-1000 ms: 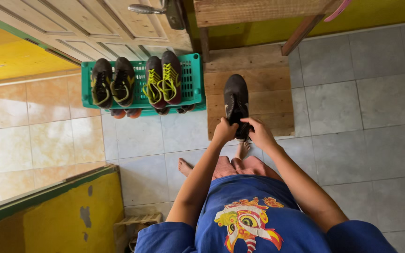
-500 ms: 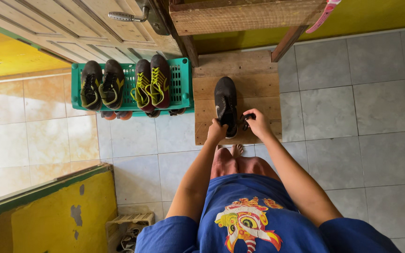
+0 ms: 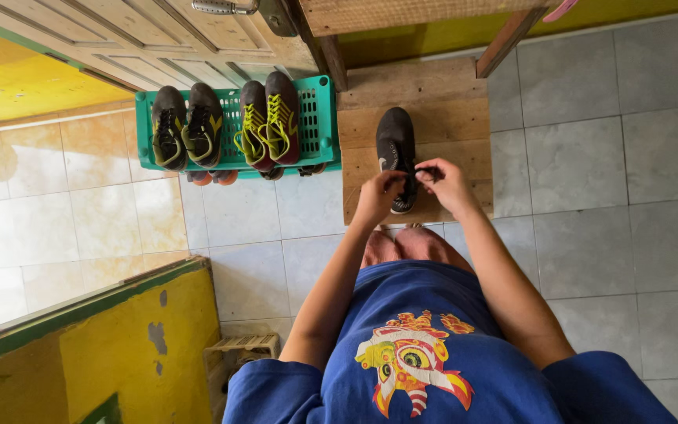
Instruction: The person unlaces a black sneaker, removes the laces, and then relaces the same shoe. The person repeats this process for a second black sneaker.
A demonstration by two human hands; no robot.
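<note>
- Left hand (image 3: pixel 378 196) grips the black shoe's (image 3: pixel 395 145) heel end.
- Right hand (image 3: pixel 450 184) pinches a black lace (image 3: pixel 427 170), just right of the left grip.
- A green rack (image 3: pixel 319 118) stands farther left.

I count one black shoe (image 3: pixel 395 153) on the wooden platform (image 3: pixel 449 118), under two hands, left hand (image 3: pixel 378 196) and right hand (image 3: pixel 449 184). Four shoes (image 3: pixel 229 126) stand on one green rack (image 3: pixel 319 118); beneath it, perhaps four more shoe tips (image 3: pixel 212 177), half hidden.
</note>
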